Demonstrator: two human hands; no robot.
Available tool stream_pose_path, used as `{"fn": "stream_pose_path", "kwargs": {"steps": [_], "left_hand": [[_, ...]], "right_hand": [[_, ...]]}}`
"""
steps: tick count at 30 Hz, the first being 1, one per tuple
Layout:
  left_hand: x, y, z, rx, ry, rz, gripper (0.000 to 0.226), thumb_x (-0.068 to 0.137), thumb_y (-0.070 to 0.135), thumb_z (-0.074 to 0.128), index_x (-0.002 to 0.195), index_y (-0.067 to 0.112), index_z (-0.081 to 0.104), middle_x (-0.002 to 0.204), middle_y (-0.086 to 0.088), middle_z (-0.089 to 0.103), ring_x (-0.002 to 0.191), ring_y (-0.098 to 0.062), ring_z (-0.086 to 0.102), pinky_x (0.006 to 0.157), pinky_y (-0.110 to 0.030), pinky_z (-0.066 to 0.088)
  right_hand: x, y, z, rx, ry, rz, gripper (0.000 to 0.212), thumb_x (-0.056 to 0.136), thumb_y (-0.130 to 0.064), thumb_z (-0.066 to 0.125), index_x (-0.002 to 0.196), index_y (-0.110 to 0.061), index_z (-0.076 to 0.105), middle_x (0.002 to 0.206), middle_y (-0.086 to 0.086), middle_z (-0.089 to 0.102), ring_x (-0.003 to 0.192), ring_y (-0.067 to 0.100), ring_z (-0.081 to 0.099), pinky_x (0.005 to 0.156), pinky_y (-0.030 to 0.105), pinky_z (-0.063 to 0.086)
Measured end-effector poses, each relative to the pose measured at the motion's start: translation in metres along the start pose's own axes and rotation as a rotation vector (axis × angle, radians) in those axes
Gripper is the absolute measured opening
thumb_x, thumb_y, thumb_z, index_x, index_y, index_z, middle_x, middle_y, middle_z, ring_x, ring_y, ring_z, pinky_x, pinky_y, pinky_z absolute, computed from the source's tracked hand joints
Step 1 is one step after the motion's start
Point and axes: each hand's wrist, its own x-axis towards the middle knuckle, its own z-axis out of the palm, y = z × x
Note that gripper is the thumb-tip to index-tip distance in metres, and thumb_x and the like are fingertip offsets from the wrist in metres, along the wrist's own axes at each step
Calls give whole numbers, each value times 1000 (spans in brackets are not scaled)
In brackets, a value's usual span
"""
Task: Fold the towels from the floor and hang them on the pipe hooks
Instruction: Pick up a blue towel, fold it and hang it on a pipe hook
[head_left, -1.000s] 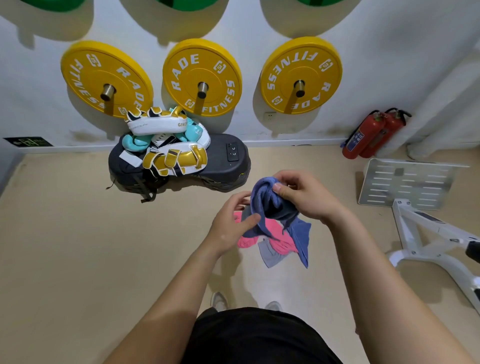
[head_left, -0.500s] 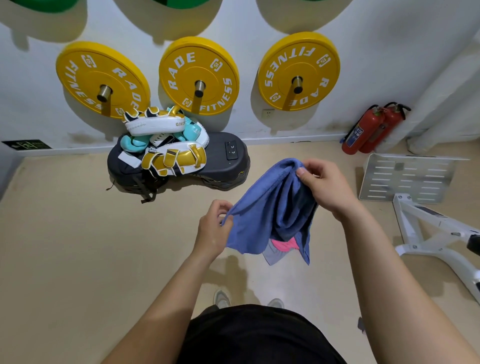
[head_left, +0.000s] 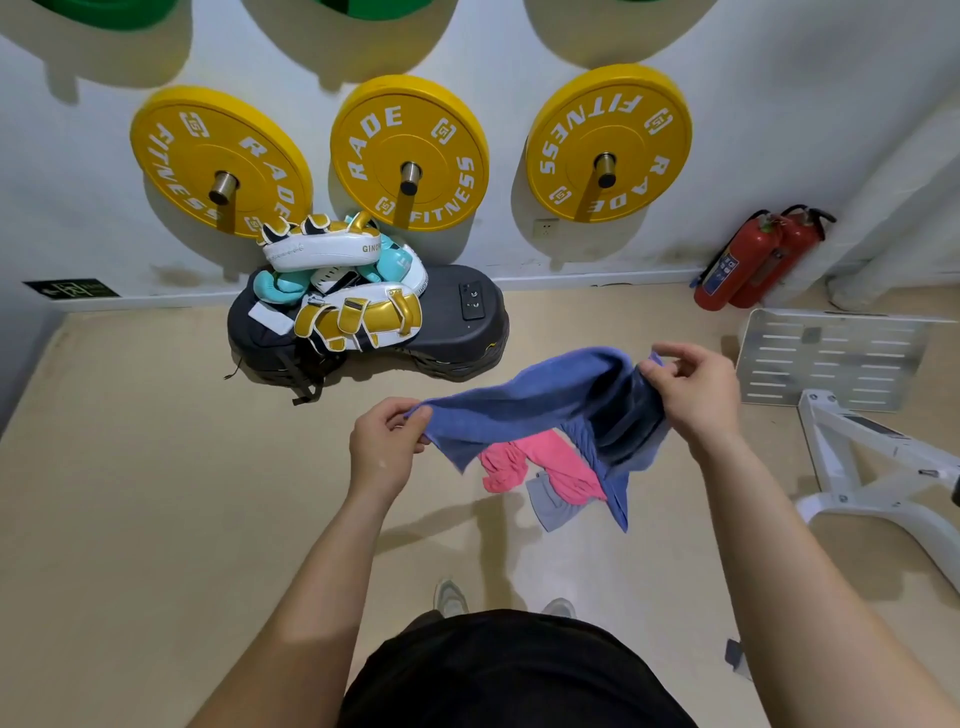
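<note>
Two hands hold one blue towel (head_left: 524, 402) stretched in the air. The left hand (head_left: 382, 447) pinches its left corner, the right hand (head_left: 688, 392) grips its bunched right end. A pink towel (head_left: 540, 460) lies on the floor (head_left: 156, 493) below.

Head-worn view, forward and downward.

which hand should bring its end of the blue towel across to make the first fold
Probably the left hand: it pinches one free corner of the blue towel, while the right hand holds bunched cloth.
</note>
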Motion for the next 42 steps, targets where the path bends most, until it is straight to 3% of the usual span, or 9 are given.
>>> {"fn": "stream_pose_path", "kwargs": {"steps": [6,11,14,17,21,27,32,37,42], "left_hand": [[-22,25,37,-13,-183,-24,10,84,17,78,82,9,72,68,-9,72,61,-15,63,66,-31,56],[-40,37,52,42,-273,36,11,88,14,72,89,13,62,60,-2,67,55,-17,61,60,-29,53],[-44,40,47,107,-275,30,15,90,19,68,96,23,55,68,-1,71,64,-19,66,67,-33,56],[-45,40,39,140,-268,28,12,92,12,60,91,23,61,66,1,71,61,-14,67,70,-32,58],[-47,37,29,67,-303,-60,19,88,5,53,91,15,68,73,-3,75,72,-18,74,81,-41,62],[-50,38,25,85,-394,-46,25,72,16,60,95,17,67,81,-3,77,85,-19,75,86,-46,60],[-53,43,32,133,-347,67,15,82,5,63,92,15,67,72,-1,76,74,-16,74,77,-41,61],[-53,42,34,190,-319,168,12,84,8,66,86,20,67,69,2,73,73,-18,72,73,-39,61],[-49,40,32,247,-262,256,9,85,17,72,84,26,73,77,11,71,72,-4,65,66,-18,53]], "right_hand": [[-44,13,41,241,-129,234,1,84,-13,75,83,-14,74,77,16,73,70,20,62,79,45,58],[-83,-1,66,312,-262,131,6,86,-8,74,82,-12,71,65,2,70,63,12,62,66,31,53],[-98,-7,75,355,-355,99,6,86,-5,74,85,-11,72,67,2,72,66,12,66,67,28,53],[-106,-10,77,343,-395,73,6,88,-7,71,88,-12,74,75,4,76,71,11,70,70,27,55],[-112,-15,75,240,-439,-46,14,93,-5,64,94,-12,76,79,-5,75,71,-2,68,68,11,51],[-112,-14,71,186,-453,-100,17,93,-6,64,91,-16,78,83,-2,76,74,1,67,71,21,54],[-108,-13,66,211,-438,-113,13,90,-3,68,91,-12,78,81,2,76,75,6,69,73,23,56],[-106,-13,64,220,-448,-109,14,90,-4,68,93,-14,78,83,-10,76,82,1,70,75,14,54],[-106,-12,65,263,-477,-89,18,93,-6,65,96,-19,76,87,-9,77,90,7,72,82,22,58]]}}
